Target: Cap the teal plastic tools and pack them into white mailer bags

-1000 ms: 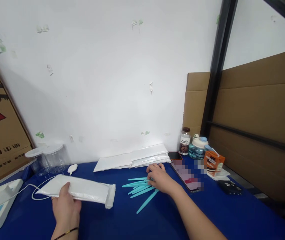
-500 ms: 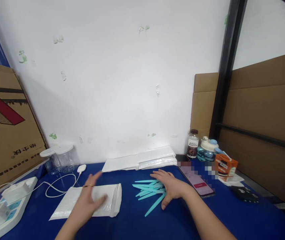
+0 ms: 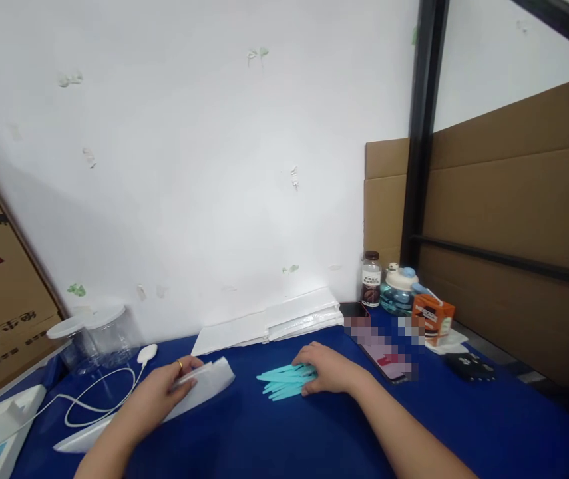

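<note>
My left hand (image 3: 177, 386), a gold ring on one finger, is closed on a white padded mailer (image 3: 209, 387). The mailer is tilted up off the table, and my forearm hides part of it. To the right, my right hand (image 3: 325, 369) has its thumb and fingers closed round one end of a bunch of slim turquoise sticks (image 3: 281, 382). Their tapered ends point left and rest low over the blue table (image 3: 244, 439). The ends inside my right hand are hidden.
Behind my hands, flat white mailers (image 3: 304, 316) lie stacked against the wall. At the right are a phone (image 3: 388, 359), a brown-capped bottle (image 3: 371, 279), a drink bottle (image 3: 398, 293) and an orange box (image 3: 432, 319). Left stand clear jars (image 3: 109, 336), a white cable (image 3: 84, 379) and a power strip (image 3: 2, 432).
My left hand has taken hold of the mailer and tipped it up. My right hand has closed on the turquoise sticks, which are drawn closer together. The view has turned slightly.
</note>
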Demonstrator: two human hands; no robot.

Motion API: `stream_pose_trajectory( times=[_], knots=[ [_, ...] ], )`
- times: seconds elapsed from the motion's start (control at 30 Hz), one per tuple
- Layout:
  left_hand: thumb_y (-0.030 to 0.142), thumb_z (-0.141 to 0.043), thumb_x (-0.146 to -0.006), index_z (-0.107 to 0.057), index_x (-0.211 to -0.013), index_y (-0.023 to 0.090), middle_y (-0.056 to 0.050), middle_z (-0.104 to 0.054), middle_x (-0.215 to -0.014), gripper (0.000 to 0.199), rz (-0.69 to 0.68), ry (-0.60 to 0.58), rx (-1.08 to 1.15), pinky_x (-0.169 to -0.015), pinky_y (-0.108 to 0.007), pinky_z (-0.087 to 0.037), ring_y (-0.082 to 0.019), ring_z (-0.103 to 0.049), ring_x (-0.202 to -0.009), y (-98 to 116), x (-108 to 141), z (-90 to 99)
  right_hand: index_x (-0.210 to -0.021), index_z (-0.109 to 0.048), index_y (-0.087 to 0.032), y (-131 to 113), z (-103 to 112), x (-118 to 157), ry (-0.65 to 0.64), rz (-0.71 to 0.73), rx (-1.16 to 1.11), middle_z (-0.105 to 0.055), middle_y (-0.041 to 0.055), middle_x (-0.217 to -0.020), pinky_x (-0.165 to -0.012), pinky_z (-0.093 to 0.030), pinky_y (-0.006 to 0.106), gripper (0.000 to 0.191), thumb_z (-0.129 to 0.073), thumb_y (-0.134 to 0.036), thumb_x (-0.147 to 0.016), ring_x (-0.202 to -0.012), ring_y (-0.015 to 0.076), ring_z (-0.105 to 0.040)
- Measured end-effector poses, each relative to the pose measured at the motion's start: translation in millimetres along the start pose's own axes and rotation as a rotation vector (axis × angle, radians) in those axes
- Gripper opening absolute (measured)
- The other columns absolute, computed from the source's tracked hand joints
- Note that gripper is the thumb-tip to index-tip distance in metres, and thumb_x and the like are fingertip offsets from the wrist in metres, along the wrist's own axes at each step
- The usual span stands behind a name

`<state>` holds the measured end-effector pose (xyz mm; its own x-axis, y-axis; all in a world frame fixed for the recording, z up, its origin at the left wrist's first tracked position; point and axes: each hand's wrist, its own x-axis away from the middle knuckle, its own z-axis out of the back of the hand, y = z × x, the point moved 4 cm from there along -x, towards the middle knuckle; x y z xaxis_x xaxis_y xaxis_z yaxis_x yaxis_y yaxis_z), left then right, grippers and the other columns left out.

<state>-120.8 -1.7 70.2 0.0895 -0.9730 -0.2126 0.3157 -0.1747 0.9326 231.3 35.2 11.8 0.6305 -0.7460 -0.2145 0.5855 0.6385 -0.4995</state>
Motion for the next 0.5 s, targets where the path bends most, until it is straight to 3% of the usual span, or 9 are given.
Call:
stream_pose_trajectory(
  times=[0.1, 0.2, 0.3, 0.37, 0.5],
  knots=[
    [0.021, -0.063, -0.064, -0.063, -0.065, 0.024, -0.003, -0.065, -0.063, 0.003, 0.036, 0.074, 0.091, -0.051, -0.024, -0.047, -0.022, -0.063, -0.058, 11, -24, 1.4, -0.109, -0.063, -0.027, 0, 1, 0, 0.011, -0.001, -0.001, -0.063, 0.0031, -0.102, -0.082, -0.041, 0.031, 0.054, -0.076, -0.039, -0.058, -0.095, 0.0235, -0.053],
    [0.018, -0.064, -0.061, -0.062, -0.062, 0.024, -0.003, -0.067, -0.067, 0.007, 0.010, 0.090, 0.072, -0.063, -0.025, -0.048, -0.022, -0.064, -0.066, 4, -27, -10.3, -0.109, -0.063, -0.027, -1, 2, 0, 0.003, 0.000, 0.001, -0.063, 0.0031, -0.102, -0.082, -0.041, 0.031, 0.055, -0.076, -0.038, -0.056, -0.096, 0.0237, -0.053],
    [0.016, -0.075, -0.043, -0.065, -0.061, 0.025, -0.002, -0.068, -0.071, 0.023, -0.055, -0.085, -0.173, -0.071, -0.029, -0.047, -0.025, -0.063, -0.074, -20, -12, -27.3, -0.112, -0.061, -0.026, 1, 6, 1, -0.008, -0.008, -0.030, -0.062, 0.0036, -0.106, -0.081, -0.043, 0.029, 0.057, -0.075, -0.040, -0.058, -0.098, 0.0236, -0.054],
    [0.021, -0.078, -0.037, -0.068, -0.068, 0.024, -0.003, -0.068, -0.076, 0.033, -0.029, -0.196, -0.330, -0.073, -0.031, -0.046, -0.026, -0.062, -0.077, -38, 0, -32.9, -0.113, -0.060, -0.026, 8, 11, 1, 0.024, -0.024, -0.058, -0.061, 0.0038, -0.109, -0.082, -0.043, 0.028, 0.046, -0.067, -0.037, -0.069, -0.100, 0.0221, -0.054],
    [0.041, -0.066, -0.057, -0.067, -0.085, 0.020, -0.003, -0.065, -0.076, 0.035, 0.069, -0.360, -0.727, -0.067, -0.028, -0.043, -0.022, -0.060, -0.073, -39, 10, -40.5, -0.102, -0.065, -0.023, 31, 22, 2, 0.123, -0.093, -0.032, -0.063, 0.0046, -0.103, -0.086, -0.040, 0.028, 0.029, -0.048, -0.018, -0.079, -0.097, 0.0190, -0.056]
  ],
)
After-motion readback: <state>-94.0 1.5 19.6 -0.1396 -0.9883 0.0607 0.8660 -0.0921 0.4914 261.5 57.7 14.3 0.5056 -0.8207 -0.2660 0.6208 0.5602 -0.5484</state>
